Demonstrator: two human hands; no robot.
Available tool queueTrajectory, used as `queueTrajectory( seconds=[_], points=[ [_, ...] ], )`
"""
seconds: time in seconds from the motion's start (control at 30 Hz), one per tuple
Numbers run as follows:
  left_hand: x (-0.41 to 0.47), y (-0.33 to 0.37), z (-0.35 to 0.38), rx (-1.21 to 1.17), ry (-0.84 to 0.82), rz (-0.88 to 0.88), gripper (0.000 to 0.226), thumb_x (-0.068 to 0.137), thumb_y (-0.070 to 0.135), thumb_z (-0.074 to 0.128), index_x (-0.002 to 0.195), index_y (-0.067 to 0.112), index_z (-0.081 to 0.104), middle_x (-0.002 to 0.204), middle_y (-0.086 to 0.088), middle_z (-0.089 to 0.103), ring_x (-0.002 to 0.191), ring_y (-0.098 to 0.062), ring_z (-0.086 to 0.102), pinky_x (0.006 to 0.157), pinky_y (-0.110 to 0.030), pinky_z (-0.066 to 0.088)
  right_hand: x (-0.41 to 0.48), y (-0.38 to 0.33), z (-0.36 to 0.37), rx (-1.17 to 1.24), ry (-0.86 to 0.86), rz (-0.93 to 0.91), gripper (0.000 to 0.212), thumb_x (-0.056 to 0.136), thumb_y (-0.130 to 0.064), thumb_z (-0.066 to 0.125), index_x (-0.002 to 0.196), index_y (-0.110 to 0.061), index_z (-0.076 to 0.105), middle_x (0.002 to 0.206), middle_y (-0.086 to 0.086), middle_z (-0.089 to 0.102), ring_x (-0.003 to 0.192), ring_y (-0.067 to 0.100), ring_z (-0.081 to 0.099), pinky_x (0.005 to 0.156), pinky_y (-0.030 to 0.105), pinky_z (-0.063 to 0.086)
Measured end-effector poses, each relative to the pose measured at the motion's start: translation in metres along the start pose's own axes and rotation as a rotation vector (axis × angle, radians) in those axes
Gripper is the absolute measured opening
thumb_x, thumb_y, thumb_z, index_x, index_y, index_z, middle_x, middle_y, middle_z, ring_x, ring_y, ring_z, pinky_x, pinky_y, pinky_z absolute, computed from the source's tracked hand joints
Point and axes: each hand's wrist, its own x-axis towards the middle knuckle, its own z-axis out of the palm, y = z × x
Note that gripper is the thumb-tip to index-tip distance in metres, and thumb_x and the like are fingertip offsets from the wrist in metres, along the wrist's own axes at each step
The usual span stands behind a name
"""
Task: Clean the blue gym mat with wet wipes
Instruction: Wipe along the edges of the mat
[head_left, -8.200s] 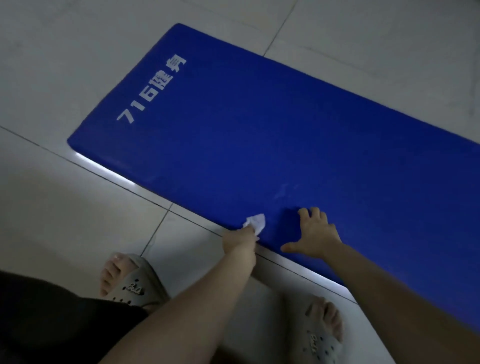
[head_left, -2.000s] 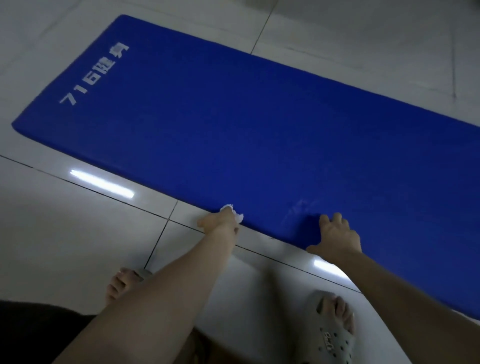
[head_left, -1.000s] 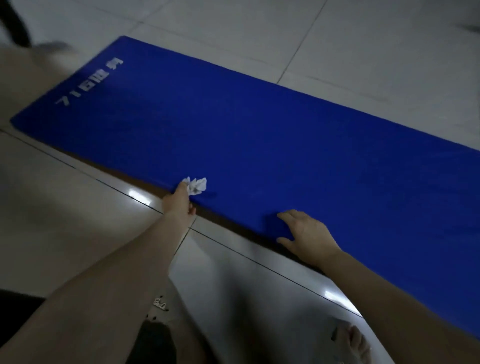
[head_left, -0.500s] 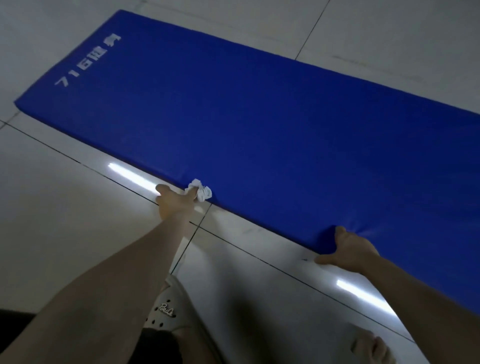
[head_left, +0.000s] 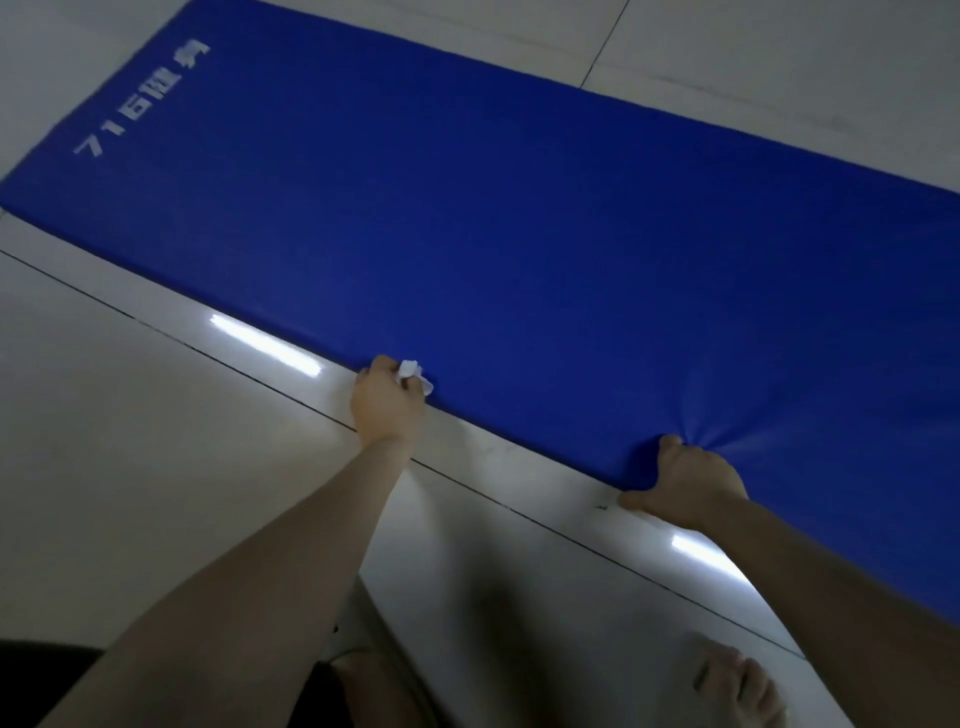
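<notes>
A long blue gym mat (head_left: 493, 218) with white lettering at its far-left end lies on pale floor tiles. My left hand (head_left: 384, 408) grips a crumpled white wet wipe (head_left: 413, 375) and holds it against the mat's near edge. Further right, my right hand (head_left: 683, 480) pinches the same near edge, and the blue cover puckers into creases around the fingers. Both forearms reach in from the bottom of the view.
Glossy grey-white floor tiles (head_left: 130, 467) with dark grout lines surround the mat and reflect strips of light. My right foot (head_left: 737, 686) shows at the bottom right, and a sandal (head_left: 363, 680) at the bottom centre.
My left hand and the wipe have stayed at the near edge. My right hand has closed tighter on the edge, which now puckers. The view has tilted slightly.
</notes>
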Motion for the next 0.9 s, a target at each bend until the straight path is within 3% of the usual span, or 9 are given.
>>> queueTrajectory(
  seconds=[0.07,0.2,0.3,0.43,0.5,0.6,0.73,0.8,0.9],
  points=[
    [-0.021,0.014,0.008,0.013,-0.067,0.085,0.021,0.094,0.03,0.068,0.102,0.013,0.059,0.095,-0.005,0.065,0.082,-0.017,0.061,0.067,-0.028,0.049,0.001,-0.001,-0.001,-0.003,0.009,-0.007,0.092,0.068,-0.08,0.066,0.126,-0.013,0.043,0.101,0.0,0.055,0.088,0.019,0.057,0.072,0.03,0.052],
    [-0.083,0.04,0.04,0.012,-0.19,0.275,0.022,0.094,0.029,0.068,0.103,0.022,0.049,0.09,0.005,0.056,0.073,-0.006,0.053,0.057,-0.012,0.034,0.001,0.0,0.0,-0.003,0.02,-0.002,0.091,0.07,-0.079,0.066,0.127,-0.012,0.043,0.108,0.003,0.06,0.09,0.019,0.058,0.072,0.03,0.051],
    [-0.108,0.045,0.058,0.142,-0.251,0.505,0.019,0.094,0.025,0.068,0.104,0.017,0.055,0.096,-0.001,0.056,0.073,-0.007,0.047,0.064,-0.016,0.036,0.0,-0.001,0.001,-0.012,0.044,0.003,0.085,0.072,-0.075,0.066,0.124,-0.011,0.044,0.106,0.004,0.061,0.087,0.019,0.057,0.068,0.028,0.046],
    [-0.092,0.046,0.054,0.2,-0.304,0.638,0.009,0.094,0.015,0.068,0.096,0.01,0.06,0.094,-0.006,0.052,0.071,-0.015,0.048,0.062,-0.027,0.042,0.002,-0.002,0.002,-0.003,0.06,0.006,0.082,0.074,-0.072,0.066,0.123,-0.01,0.045,0.106,0.004,0.062,0.092,0.021,0.062,0.067,0.028,0.045],
    [-0.065,0.042,0.04,0.231,-0.276,0.575,0.007,0.095,0.014,0.064,0.094,0.008,0.06,0.098,-0.007,0.05,0.074,-0.02,0.052,0.069,-0.035,0.049,0.003,-0.003,0.002,-0.003,0.061,0.006,0.08,0.074,-0.071,0.067,0.122,-0.011,0.046,0.105,0.004,0.062,0.091,0.021,0.062,0.067,0.028,0.046],
    [-0.007,0.019,0.006,0.35,-0.125,0.322,0.014,0.095,0.014,0.062,0.108,0.009,0.061,0.115,-0.013,0.054,0.089,-0.027,0.06,0.082,-0.037,0.054,0.003,-0.003,0.003,-0.002,0.059,0.015,0.08,0.074,-0.071,0.066,0.123,-0.011,0.046,0.105,0.003,0.062,0.09,0.02,0.061,0.066,0.029,0.047],
    [0.041,-0.016,-0.027,0.246,0.073,-0.114,0.027,0.095,0.032,0.063,0.106,0.007,0.066,0.108,-0.015,0.065,0.086,-0.03,0.065,0.075,-0.038,0.053,0.004,-0.004,0.003,-0.025,0.054,0.024,0.087,0.075,-0.072,0.064,0.131,-0.009,0.043,0.109,0.004,0.062,0.094,0.021,0.063,0.066,0.029,0.046],
    [0.036,-0.012,-0.018,0.118,0.082,-0.165,0.029,0.098,0.035,0.059,0.099,0.007,0.067,0.097,-0.012,0.069,0.083,-0.029,0.066,0.071,-0.035,0.051,0.005,-0.005,0.003,-0.03,0.054,0.031,0.09,0.076,-0.072,0.064,0.135,-0.008,0.041,0.112,0.005,0.062,0.097,0.021,0.064,0.066,0.028,0.045],
    [0.0,0.009,0.001,0.008,0.033,-0.115,0.023,0.097,0.03,0.064,0.099,0.008,0.066,0.099,-0.013,0.069,0.084,-0.025,0.064,0.07,-0.031,0.046,0.006,-0.005,0.005,-0.029,0.054,0.033,0.089,0.076,-0.071,0.065,0.133,-0.008,0.042,0.112,0.005,0.062,0.097,0.021,0.063,0.066,0.028,0.044]
  ],
)
